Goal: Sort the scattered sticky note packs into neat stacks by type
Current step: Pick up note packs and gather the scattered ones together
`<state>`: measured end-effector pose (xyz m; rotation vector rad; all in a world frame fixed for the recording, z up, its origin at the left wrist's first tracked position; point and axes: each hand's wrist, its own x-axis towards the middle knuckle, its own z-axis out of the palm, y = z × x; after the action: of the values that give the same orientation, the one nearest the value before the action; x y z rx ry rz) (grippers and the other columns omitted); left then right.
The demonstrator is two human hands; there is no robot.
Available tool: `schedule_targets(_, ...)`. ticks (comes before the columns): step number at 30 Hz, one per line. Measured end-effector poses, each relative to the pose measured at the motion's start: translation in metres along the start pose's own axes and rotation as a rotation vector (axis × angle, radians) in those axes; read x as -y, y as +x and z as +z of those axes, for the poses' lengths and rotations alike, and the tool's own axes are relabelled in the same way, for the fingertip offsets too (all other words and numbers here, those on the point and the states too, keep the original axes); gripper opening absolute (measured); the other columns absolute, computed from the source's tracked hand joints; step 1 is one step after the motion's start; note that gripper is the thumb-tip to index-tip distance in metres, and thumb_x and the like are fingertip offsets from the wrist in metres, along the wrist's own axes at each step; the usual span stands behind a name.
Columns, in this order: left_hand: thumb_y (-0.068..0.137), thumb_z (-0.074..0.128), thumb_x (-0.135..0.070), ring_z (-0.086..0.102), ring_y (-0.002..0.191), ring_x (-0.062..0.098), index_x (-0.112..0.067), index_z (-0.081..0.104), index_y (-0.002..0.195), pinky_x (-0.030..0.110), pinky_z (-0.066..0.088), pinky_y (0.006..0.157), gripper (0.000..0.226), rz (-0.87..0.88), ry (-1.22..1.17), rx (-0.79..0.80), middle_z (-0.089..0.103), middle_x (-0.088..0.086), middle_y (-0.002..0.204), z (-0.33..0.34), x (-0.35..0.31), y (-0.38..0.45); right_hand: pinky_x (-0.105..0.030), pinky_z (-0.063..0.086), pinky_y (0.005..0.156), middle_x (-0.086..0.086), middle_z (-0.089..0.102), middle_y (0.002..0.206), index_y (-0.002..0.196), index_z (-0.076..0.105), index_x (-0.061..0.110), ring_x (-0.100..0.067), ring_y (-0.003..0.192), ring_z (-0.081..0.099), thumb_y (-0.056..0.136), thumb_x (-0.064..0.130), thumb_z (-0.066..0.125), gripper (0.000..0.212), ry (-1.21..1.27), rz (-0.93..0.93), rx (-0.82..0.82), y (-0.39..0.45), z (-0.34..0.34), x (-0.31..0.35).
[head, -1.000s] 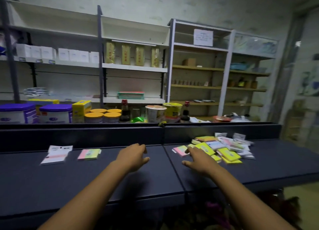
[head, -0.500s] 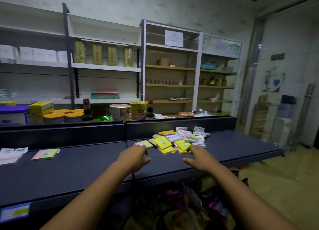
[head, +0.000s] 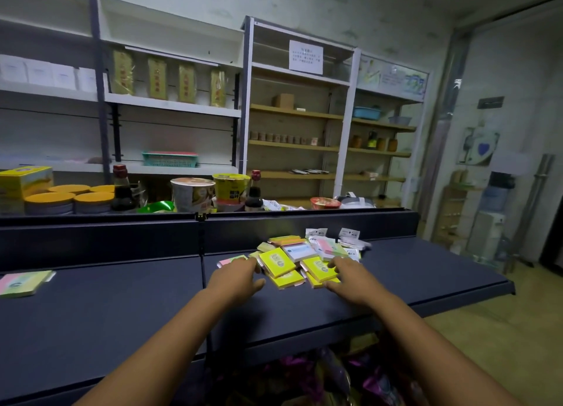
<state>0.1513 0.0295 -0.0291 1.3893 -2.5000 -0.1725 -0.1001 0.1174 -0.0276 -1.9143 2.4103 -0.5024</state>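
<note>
You are closing both hands on the heap of sticky note packs [head: 292, 261] lying on the dark counter [head: 122, 314], nearer than a second ago. Your left hand [head: 236, 279] and right hand [head: 350, 279] are reaching with fingers loosely spread, touching its near edge, gripping nothing. Sorting is just beginning; a pink-green pack [head: 23, 283] is waiting far left.

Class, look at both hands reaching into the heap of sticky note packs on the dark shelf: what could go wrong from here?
1. The yellow sticky note packs overlap loosely; lifting one may drag its neighbours.
2. The left hand and right hand work close together, so they may collide.
3. The white-labelled packs lie mixed with the pastel pink-and-green pack, so types could get confused.
</note>
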Motion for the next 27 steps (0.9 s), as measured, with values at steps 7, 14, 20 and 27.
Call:
schedule_targets(7,0.092,0.055,-0.040,0.060,0.105,0.021,-0.024,0.056,0.117,0.032,0.047,0.073,0.029,-0.023,-0.051,0.006,0.061,-0.001,0.122,0.015,0.003,0.046,-0.037,0.045,0.100,-0.005,0.051,0.135,0.132,0.048,0.021,-0.022,0.124,0.048,0.090,0.041,0.062,0.048,-0.015,-0.020,-0.011,0.048,0.003,-0.014)
schedule_targets(14,0.091,0.058,-0.044,0.059,0.113,0.028,-0.021,0.046,0.128,0.038,0.048,0.081,0.045,-0.132,-0.064,-0.008,0.058,0.006,0.129,0.029,-0.004,0.079,-0.035,0.044,0.098,-0.003,0.048,0.133,0.131,0.048,0.022,-0.019,0.123,0.047,0.090,0.039,0.061,0.046,0.038,-0.063,-0.026,0.088,0.008,-0.030)
schedule_targets(20,0.090,0.061,-0.048,0.060,0.112,0.029,-0.019,0.035,0.137,0.042,0.053,0.084,0.061,-0.273,-0.114,-0.010,0.057,0.010,0.130,0.045,-0.017,0.099,-0.035,0.042,0.102,-0.004,0.046,0.134,0.133,0.048,0.021,-0.021,0.126,0.043,0.091,0.038,0.061,0.047,0.048,-0.154,-0.027,0.127,0.010,-0.052)
schedule_targets(27,0.081,0.071,-0.051,0.061,0.110,0.027,-0.020,0.044,0.130,0.040,0.054,0.086,0.063,-0.477,-0.195,-0.120,0.060,0.006,0.125,0.059,-0.028,0.108,-0.035,0.037,0.104,-0.003,0.045,0.135,0.132,0.048,0.021,-0.021,0.131,0.038,0.092,0.038,0.059,0.045,0.103,-0.275,-0.035,0.162,0.009,-0.073)
